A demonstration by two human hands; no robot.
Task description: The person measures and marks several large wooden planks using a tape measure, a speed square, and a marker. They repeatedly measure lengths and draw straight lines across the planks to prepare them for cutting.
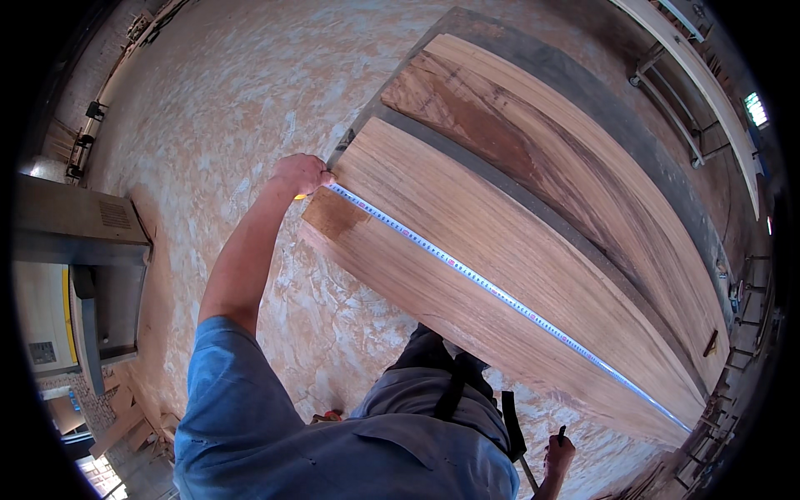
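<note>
A long, wide wooden plank [467, 217] lies across the middle of the view, its near-left corner darker brown. Along its length runs an extended white tape measure [492, 287], from the left end to the far right end. At the left end my left hand [300, 173] is closed around the tape measure; a bit of yellow shows under the fingers. My right hand [560, 454] is low at the right, apart from the plank, closed on a dark, thin pen-like marker [562, 433] that points up.
Beyond the plank a second, darker-grained board [533, 142] rests on the same grey tabletop [583, 83]. A wheeled metal rack [675, 108] stands at the upper right. A grey machine [79, 275] is at the left, with wood offcuts [125, 421] below it. Metal bars line the right edge.
</note>
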